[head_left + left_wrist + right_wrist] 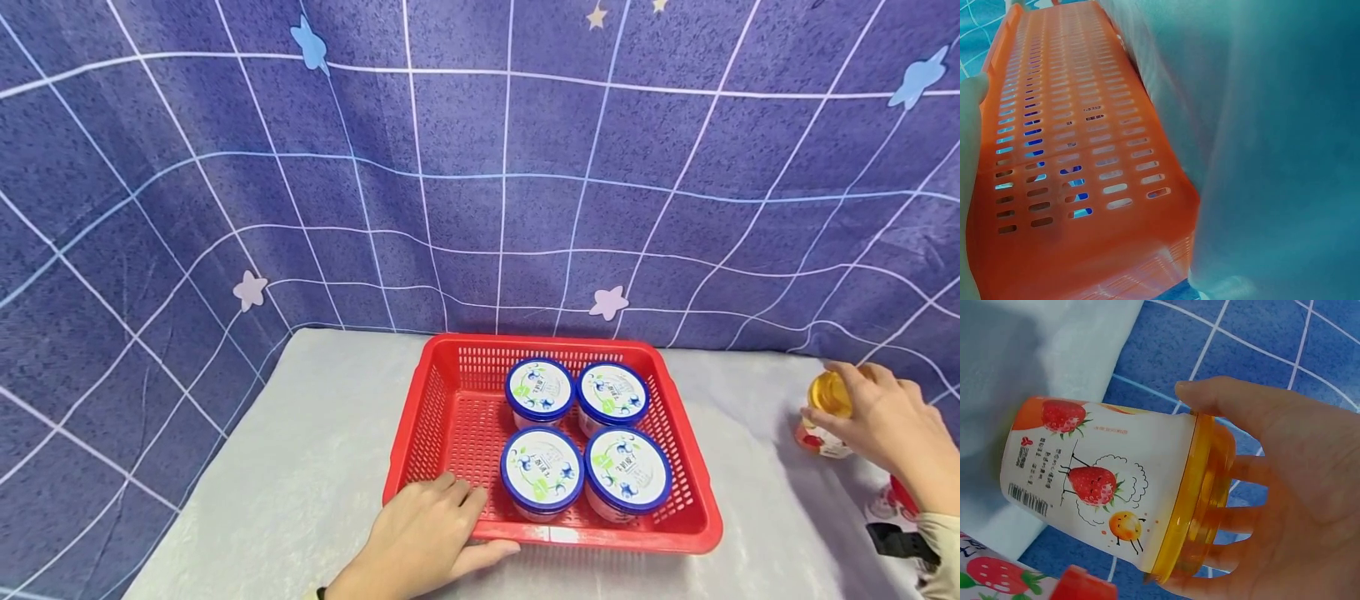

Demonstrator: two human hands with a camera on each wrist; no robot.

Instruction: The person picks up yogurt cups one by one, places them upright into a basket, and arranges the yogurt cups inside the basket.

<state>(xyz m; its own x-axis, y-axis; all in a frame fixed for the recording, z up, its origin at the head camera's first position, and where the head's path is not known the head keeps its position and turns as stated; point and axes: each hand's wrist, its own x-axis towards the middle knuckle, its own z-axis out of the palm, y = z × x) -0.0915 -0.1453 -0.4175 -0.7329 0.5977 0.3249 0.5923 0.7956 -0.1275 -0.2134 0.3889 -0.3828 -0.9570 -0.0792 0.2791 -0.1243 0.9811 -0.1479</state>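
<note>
I see a blue-violet curtain point(465, 208) behind the bench point(300, 450) and along its left side, crossed by wavy white and light-blue lines. Two blue stars point(309, 45) sit high on it, one left of centre, one near the right edge; two paler stars point(251, 291) are lower, and small cream stars point(597, 16) show at the top. The bench has a pale grey cover. At far right I make out a strawberry-printed container point(1000, 575) with a red top, partly hidden in my head view.
</note>
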